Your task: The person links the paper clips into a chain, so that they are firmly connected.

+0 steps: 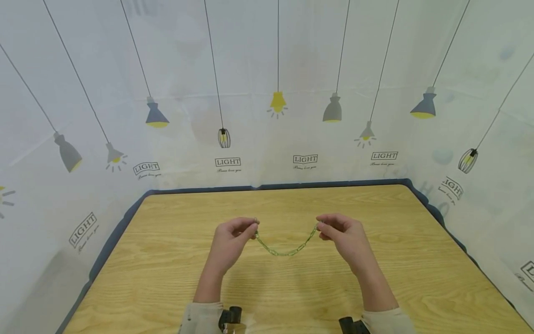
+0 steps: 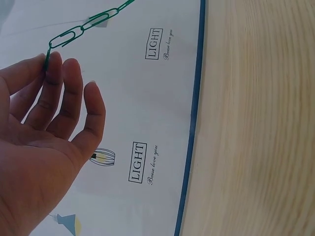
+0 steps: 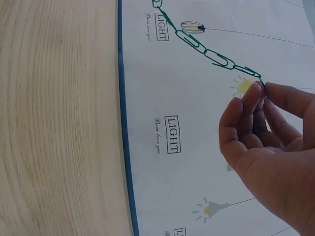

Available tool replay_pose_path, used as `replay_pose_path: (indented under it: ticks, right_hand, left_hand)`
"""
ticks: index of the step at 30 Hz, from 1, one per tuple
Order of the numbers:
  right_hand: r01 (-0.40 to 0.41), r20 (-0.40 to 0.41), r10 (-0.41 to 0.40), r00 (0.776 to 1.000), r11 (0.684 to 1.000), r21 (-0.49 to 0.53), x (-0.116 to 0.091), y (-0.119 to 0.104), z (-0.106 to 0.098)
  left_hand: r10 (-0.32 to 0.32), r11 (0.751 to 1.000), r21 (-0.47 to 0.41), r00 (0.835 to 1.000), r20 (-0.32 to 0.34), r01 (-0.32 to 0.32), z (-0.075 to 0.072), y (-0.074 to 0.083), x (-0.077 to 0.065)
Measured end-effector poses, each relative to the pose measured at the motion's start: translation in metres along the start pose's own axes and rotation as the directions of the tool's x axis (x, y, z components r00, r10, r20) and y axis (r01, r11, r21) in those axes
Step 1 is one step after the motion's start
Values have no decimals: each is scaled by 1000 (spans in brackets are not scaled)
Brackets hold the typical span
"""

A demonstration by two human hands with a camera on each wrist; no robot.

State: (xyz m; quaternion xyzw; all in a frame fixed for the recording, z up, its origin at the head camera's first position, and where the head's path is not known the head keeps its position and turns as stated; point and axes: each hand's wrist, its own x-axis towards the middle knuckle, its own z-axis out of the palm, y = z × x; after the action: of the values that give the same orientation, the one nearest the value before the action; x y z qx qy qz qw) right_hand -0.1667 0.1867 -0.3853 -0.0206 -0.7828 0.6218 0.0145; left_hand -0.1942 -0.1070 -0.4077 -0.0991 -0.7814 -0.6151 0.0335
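A chain of several green paper clips (image 1: 286, 253) hangs in a shallow curve between my two hands, over the wooden table. My left hand (image 1: 232, 241) pinches the clip at one end between thumb and fingertips; in the left wrist view the linked paper clips (image 2: 66, 37) run up and away from the thumb. At the other end, my right hand (image 1: 345, 236) pinches the last clip the same way. The right wrist view shows that clip's tip poking out below the fingertips, with the chain (image 3: 219, 59) rising to the upper left.
The light wooden tabletop (image 1: 167, 278) has a dark blue edge (image 1: 333, 184) along its back and sides. Behind it stands a white curtain (image 1: 250, 55) printed with hanging lamps and the word LIGHT. Dark wrist devices (image 1: 231, 316) sit at the sleeves.
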Motion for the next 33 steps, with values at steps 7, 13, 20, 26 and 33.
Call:
replay_pose_path:
  ticks: [7, 13, 20, 26, 33]
  right_hand:
    - [2, 9, -2, 1000, 1000, 0, 0, -4, 5]
    - [21, 12, -21, 1000, 1000, -11, 0, -7, 8]
    - [26, 16, -26, 1000, 1000, 6, 1, -10, 13]
    - [28, 15, -28, 999, 1000, 9, 2, -13, 19]
    - [35, 19, -35, 999, 999, 5, 2, -18, 28]
  left_hand:
    - [14, 1000, -4, 1000, 23, -14, 7, 4, -1]
    - [29, 1000, 4, 999, 41, -29, 11, 7, -1]
    - [61, 998, 2, 996, 58, -61, 15, 11, -2]
    - [76, 997, -9, 995, 63, -75, 19, 15, -3]
    - [111, 994, 11, 990, 86, -112, 25, 16, -2]
